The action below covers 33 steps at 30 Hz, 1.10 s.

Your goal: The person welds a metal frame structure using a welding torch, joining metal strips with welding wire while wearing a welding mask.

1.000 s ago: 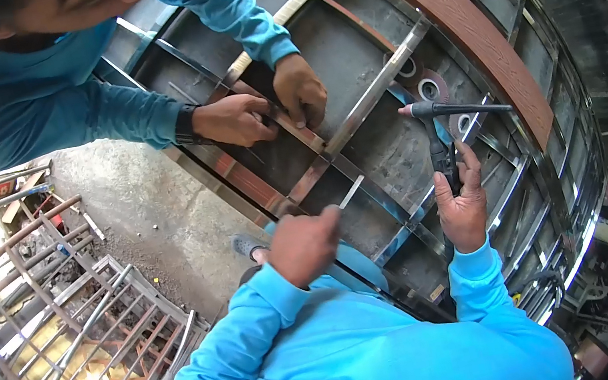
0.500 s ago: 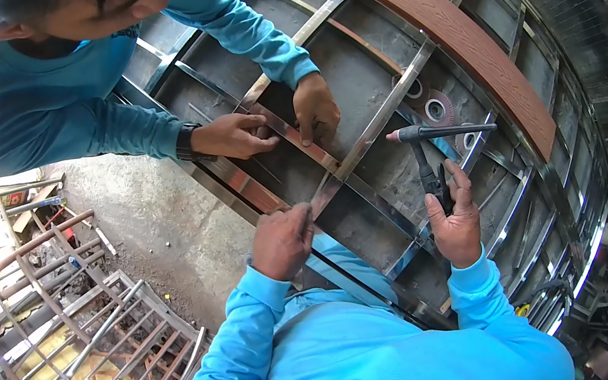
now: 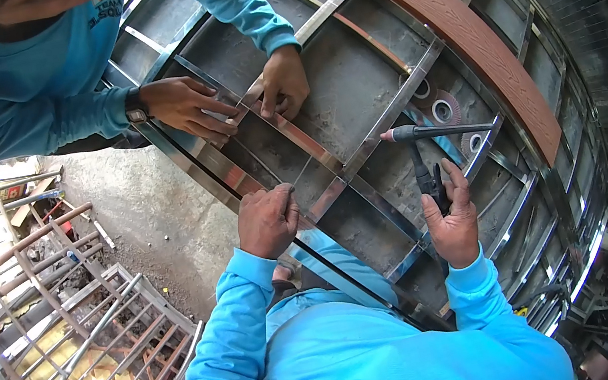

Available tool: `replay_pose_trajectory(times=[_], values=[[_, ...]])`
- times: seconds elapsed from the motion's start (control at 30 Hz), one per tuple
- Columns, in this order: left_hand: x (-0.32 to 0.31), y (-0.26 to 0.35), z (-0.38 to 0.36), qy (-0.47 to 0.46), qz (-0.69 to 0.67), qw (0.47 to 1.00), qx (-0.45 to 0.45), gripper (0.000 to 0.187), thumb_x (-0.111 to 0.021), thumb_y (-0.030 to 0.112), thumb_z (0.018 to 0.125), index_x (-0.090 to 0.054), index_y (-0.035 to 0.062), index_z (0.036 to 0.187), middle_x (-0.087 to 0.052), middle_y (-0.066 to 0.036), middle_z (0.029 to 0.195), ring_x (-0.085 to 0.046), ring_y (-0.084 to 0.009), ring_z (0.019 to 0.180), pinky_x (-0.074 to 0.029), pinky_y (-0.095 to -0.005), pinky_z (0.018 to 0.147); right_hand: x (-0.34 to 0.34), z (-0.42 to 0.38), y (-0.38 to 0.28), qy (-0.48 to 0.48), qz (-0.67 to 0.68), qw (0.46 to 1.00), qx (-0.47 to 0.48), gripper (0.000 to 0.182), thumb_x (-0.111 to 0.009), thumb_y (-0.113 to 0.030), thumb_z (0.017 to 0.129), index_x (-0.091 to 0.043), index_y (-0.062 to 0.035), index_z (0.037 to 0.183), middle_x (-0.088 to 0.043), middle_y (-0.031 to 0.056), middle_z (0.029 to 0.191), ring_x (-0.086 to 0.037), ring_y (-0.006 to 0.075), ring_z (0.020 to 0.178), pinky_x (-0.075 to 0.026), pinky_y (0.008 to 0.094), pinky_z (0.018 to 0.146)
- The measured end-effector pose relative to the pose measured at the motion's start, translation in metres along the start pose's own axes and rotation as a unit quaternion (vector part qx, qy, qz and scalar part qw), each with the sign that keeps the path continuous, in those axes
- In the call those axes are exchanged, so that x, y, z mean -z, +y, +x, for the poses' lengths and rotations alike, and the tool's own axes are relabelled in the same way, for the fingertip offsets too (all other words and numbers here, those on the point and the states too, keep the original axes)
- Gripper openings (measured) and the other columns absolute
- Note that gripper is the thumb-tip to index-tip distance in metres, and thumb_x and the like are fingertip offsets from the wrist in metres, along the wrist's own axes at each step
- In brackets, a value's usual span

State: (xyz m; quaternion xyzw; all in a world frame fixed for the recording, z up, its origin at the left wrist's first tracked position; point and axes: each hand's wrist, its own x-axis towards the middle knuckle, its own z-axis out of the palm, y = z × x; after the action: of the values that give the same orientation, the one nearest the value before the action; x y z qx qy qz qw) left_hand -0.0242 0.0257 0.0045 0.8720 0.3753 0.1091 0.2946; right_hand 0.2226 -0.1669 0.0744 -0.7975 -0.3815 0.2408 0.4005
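Note:
My left hand [image 3: 268, 221] is closed around a thin filler rod [image 3: 302, 171] that points up towards the crossing of the shiny steel bars [image 3: 332, 167]. My right hand [image 3: 451, 221] grips a black welding torch [image 3: 415, 139] by its handle, its head held level above the frame with the tip pointing left. A large curved steel frame [image 3: 379, 107] lies under both hands. Across from me a co-worker in a blue shirt presses both hands [image 3: 281, 80] onto one flat bar of the frame.
A brown wood-grain curved rail [image 3: 452, 17] runs across the frame's far right side. Round grinding discs [image 3: 441, 110] lie between the bars near the torch. Metal railings [image 3: 58, 315] are stacked on the ground at left. Bare concrete floor [image 3: 145, 210] separates them from the frame.
My left hand moved up and left with the rod, closer to the bar crossing. The torch shifted slightly left. The co-worker's hands slid further up the bar.

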Motion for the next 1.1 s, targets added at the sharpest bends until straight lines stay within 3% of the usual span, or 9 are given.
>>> replay_pose_trajectory(times=[0.17, 0.57, 0.73, 0.77, 0.87, 0.9, 1.0, 1.03, 1.1], values=[[0.001, -0.011, 0.016, 0.005, -0.009, 1.0, -0.024, 0.03, -0.07, 0.011, 0.083, -0.067, 0.009, 0.113, -0.071, -0.013, 0.098, -0.068, -0.0357, 0.094, -0.054, -0.0447, 0.082, -0.006, 0.005, 0.004, -0.015, -0.008, 1.0, -0.01, 0.062, -0.066, -0.01, 0.099, -0.035, -0.0085, 0.153, -0.068, 0.0215, 0.113, -0.069, 0.0216, 0.096, -0.055, 0.0326, 0.085], [-0.005, -0.01, 0.015, 0.066, -0.033, 0.997, -0.013, 0.029, -0.071, 0.01, 0.084, -0.066, 0.0092, 0.113, -0.068, -0.013, 0.09, -0.068, -0.0354, 0.086, -0.054, -0.0445, 0.073, -0.013, 0.018, -0.008, -0.024, 0.0, 1.0, -0.006, 0.063, -0.067, -0.008, 0.098, -0.035, -0.0094, 0.152, -0.069, 0.0173, 0.103, -0.069, 0.0179, 0.091, -0.055, 0.0315, 0.081], [0.0, -0.003, 0.011, 0.022, -0.02, 0.999, -0.015, 0.026, -0.07, 0.014, 0.086, -0.063, 0.0123, 0.111, -0.063, -0.011, 0.087, -0.066, -0.0339, 0.081, -0.053, -0.045, 0.067, -0.018, 0.025, -0.006, -0.004, 0.014, 0.999, 0.029, 0.064, -0.067, -0.006, 0.097, -0.034, -0.0092, 0.152, -0.069, 0.0167, 0.101, -0.068, 0.0151, 0.088, -0.055, 0.0305, 0.079], [0.0, 0.001, 0.013, 0.006, -0.012, 1.0, -0.01, 0.026, -0.069, 0.015, 0.087, -0.064, 0.0127, 0.111, -0.063, -0.011, 0.089, -0.067, -0.0341, 0.081, -0.053, -0.045, 0.067, -0.014, 0.026, -0.012, -0.015, 0.013, 1.0, -0.004, 0.064, -0.065, -0.004, 0.097, -0.034, -0.0078, 0.153, -0.068, 0.0161, 0.102, -0.066, 0.014, 0.088, -0.054, 0.0288, 0.078], [-0.002, 0.021, 0.012, 0.0, -0.042, 0.999, 0.01, 0.022, -0.069, 0.016, 0.088, -0.064, 0.0128, 0.109, -0.062, -0.011, 0.09, -0.067, -0.0346, 0.082, -0.054, -0.0456, 0.067, -0.012, 0.028, -0.009, 0.002, 0.05, 0.999, -0.017, 0.065, -0.064, -0.002, 0.097, -0.032, -0.0081, 0.153, -0.067, 0.0153, 0.106, -0.065, 0.014, 0.088, -0.053, 0.0275, 0.076], [0.001, 0.038, 0.011, -0.016, -0.068, 0.997, 0.014, 0.02, -0.067, 0.012, 0.091, -0.067, 0.0077, 0.11, -0.062, -0.015, 0.089, -0.066, -0.0363, 0.081, -0.053, -0.0436, 0.068, -0.016, 0.026, -0.003, 0.018, 0.078, 0.997, -0.015, 0.063, -0.062, -0.003, 0.098, -0.031, -0.0081, 0.153, -0.066, 0.0129, 0.105, -0.063, 0.0129, 0.085, -0.053, 0.0266, 0.072], [0.005, 0.098, 0.005, -0.01, -0.137, 0.99, -0.013, 0.02, -0.069, 0.011, 0.089, -0.069, 0.0095, 0.108, -0.06, -0.014, 0.084, -0.064, -0.0359, 0.078, -0.052, -0.0441, 0.066, -0.017, 0.013, -0.003, -0.003, 0.2, 0.969, -0.144, 0.061, -0.062, -0.005, 0.1, -0.03, -0.0077, 0.151, -0.065, 0.0103, 0.101, -0.061, 0.0112, 0.082, -0.052, 0.0257, 0.07], [0.005, 0.114, 0.006, -0.02, -0.143, 0.989, -0.032, 0.02, -0.069, 0.011, 0.087, -0.068, 0.01, 0.107, -0.06, -0.014, 0.084, -0.064, -0.0356, 0.077, -0.052, -0.0442, 0.065, -0.017, 0.005, -0.002, -0.026, 0.204, 0.966, -0.158, 0.047, -0.06, -0.006, 0.101, -0.042, -0.0059, 0.144, -0.064, 0.0073, 0.102, -0.06, 0.0096, 0.083, -0.052, 0.0252, 0.072], [0.001, 0.139, 0.007, -0.036, -0.153, 0.985, -0.066, 0.021, -0.07, 0.011, 0.084, -0.066, 0.0112, 0.105, -0.06, -0.012, 0.083, -0.064, -0.0349, 0.076, -0.052, -0.0445, 0.063, -0.018, -0.016, 0.019, -0.084, 0.227, 0.96, -0.138, 0.038, -0.06, -0.005, 0.101, -0.05, -0.0057, 0.138, -0.064, 0.0061, 0.107, -0.06, 0.0093, 0.088, -0.052, 0.0252, 0.078]])
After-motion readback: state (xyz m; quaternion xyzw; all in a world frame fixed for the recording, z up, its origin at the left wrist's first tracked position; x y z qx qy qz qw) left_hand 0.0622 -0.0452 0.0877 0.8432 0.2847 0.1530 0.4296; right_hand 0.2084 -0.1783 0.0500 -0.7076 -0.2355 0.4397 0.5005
